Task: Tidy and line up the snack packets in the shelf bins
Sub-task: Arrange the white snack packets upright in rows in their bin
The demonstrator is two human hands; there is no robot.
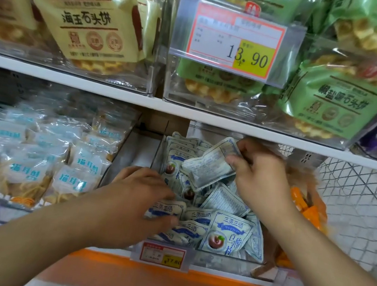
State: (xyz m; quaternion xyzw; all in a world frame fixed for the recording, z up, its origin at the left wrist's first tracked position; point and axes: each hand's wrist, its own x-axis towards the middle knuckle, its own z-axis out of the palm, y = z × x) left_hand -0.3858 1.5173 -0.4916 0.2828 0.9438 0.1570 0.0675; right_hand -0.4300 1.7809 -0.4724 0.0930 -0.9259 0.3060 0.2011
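Clear bin on lower shelf is holding a loose heap of pale-blue packets, faces pointing every way. Right hand is pinching one packet above the heap, back side up, long axis running lower-left to upper-right. Left hand fingers are curling onto front packets. Risk: heap sliding, packets spilling over front rim.

Small pale-blue snack packets fill a clear shelf bin in a loose heap, some upright at the back, others tilted or flat. One packet sits raised above the heap, printed back showing, tilted.
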